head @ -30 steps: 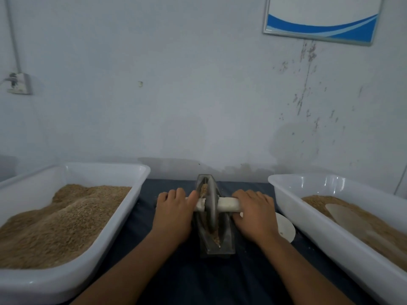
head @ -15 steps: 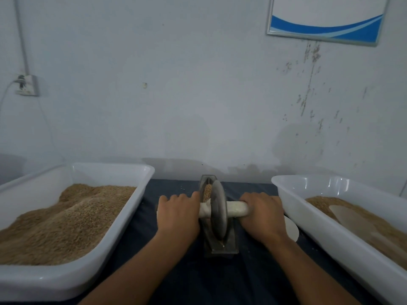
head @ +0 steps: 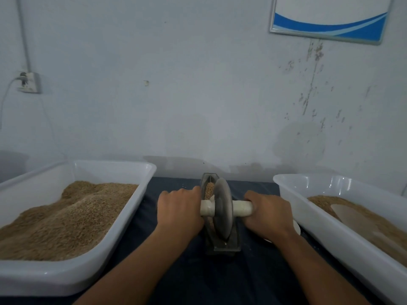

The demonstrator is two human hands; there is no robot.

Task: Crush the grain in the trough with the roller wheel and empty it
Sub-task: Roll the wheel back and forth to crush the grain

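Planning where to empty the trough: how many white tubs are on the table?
2. One white tub sits left of the trough, heaped with grain; the other white tub sits right of it, holding grain and a scoop.

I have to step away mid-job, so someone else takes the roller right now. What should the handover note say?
Left hand grips the left end of the white handle; right hand grips the right end.
Roller wheel stands upright in the dark trough, between the two white tubs on the dark cloth.
Grain is heaped in the trough's far end, beyond the wheel.
Done: crushing is under way.
Left: roll through the far heap, then empty the trough. Which tub takes it, I cannot tell.
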